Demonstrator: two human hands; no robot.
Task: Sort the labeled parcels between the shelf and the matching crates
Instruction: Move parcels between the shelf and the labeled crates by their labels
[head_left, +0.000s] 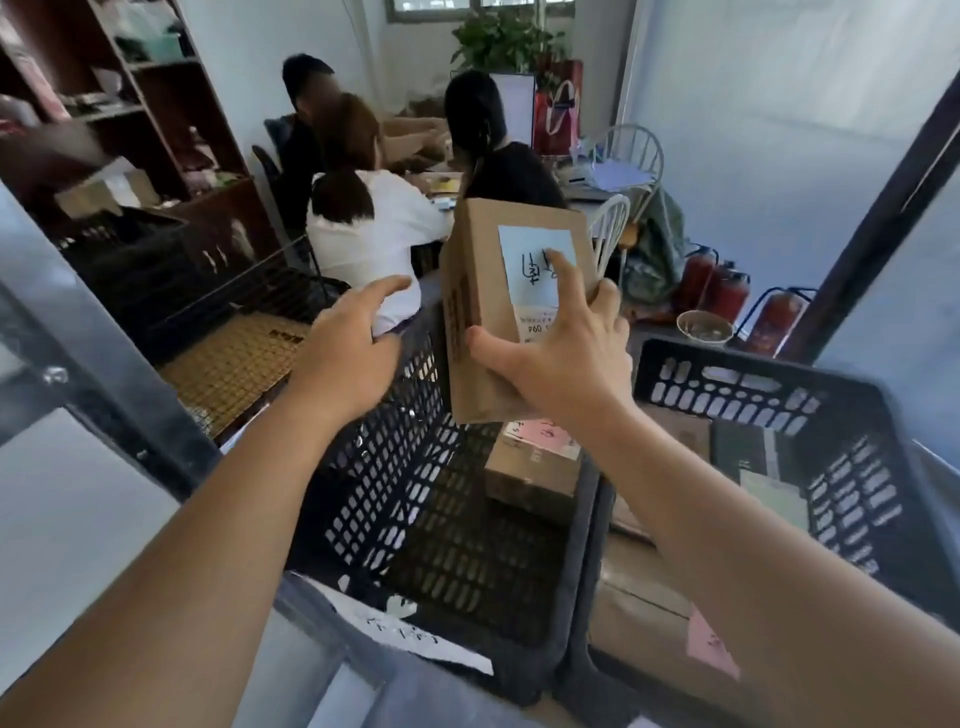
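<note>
An office room with pale walls, where seated people (374, 218) work at a table (587, 202) beyond two black crates. Above the left crate (415, 499), the right hand (561, 358) grips a cardboard parcel (498, 312), thumb on its near face, fingers spread over its white label (535, 265); the handwriting is partly covered and unreadable. Below it another parcel (535, 467) with a pink note lies in that crate, half hidden. The right crate (779, 400) holds flat parcels, cut off by the forearm. The left hand (348, 348) rests on the left crate's far rim, fingers loosely curled, holding nothing. A dark shelf (156, 130) stands at left, fire extinguishers (727, 296) at right.
</note>
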